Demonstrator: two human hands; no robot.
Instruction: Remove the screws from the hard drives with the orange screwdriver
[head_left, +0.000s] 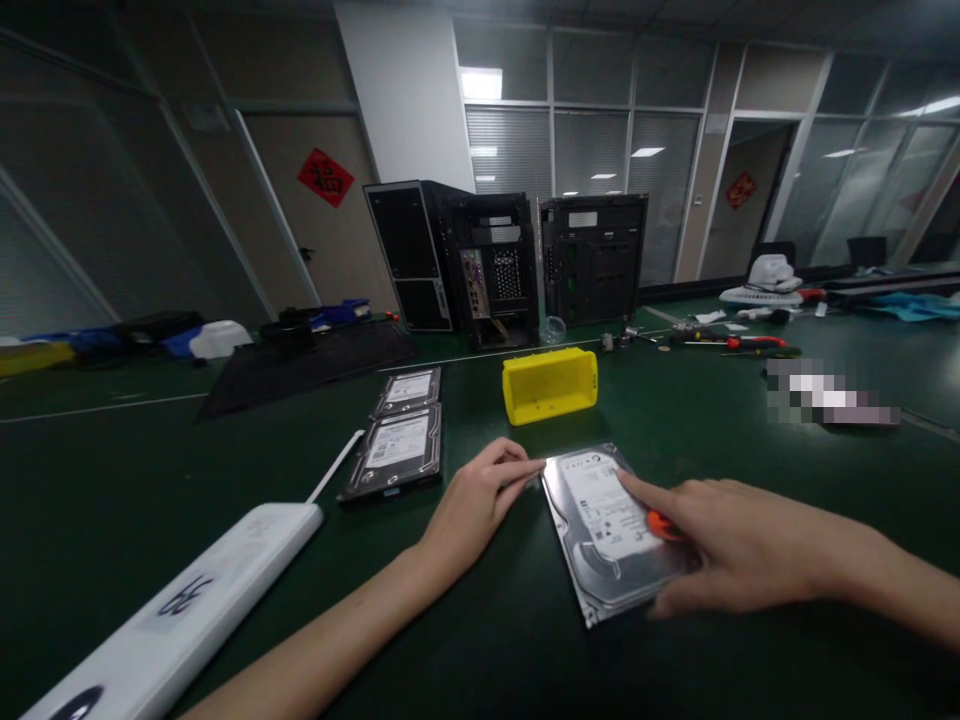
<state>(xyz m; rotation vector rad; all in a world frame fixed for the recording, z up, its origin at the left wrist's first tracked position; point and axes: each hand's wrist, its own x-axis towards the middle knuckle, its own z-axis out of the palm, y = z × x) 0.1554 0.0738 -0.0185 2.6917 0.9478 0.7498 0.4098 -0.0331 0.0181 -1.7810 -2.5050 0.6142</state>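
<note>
Hard drive (604, 520), silver with a white printed label, lay label side up on the green tabletop (465, 630), between the fingers of my two hands. My left hand (472, 495) had its fingers drawn together, their tips at the drive's far left corner; from my view I could not tell whether they pinched anything. My right hand (716, 545) reached over the drive's right side, index finger extended onto the label and thumb low beside the near edge. An orange object (664, 526) showed beneath that hand, mostly hidden, and I could not tell whether the fingers grasped it.

Just beyond the left fingertips, a yellow plastic bin (551, 387) stood with its open side toward me. Left of those fingers lay two more labelled drives, the nearer drive (397, 445) and the farther drive (409, 388), end to end. Farther left and nearer to me, a white elongated case (195, 590) with dark markings rested beside my left forearm, a thin white strip (335, 466) at its far end.

Well beyond the fingers of both hands stood black computer towers (409, 255), with a dark mat (315, 360) to their left and red-handled tools (757, 343) to their right.
</note>
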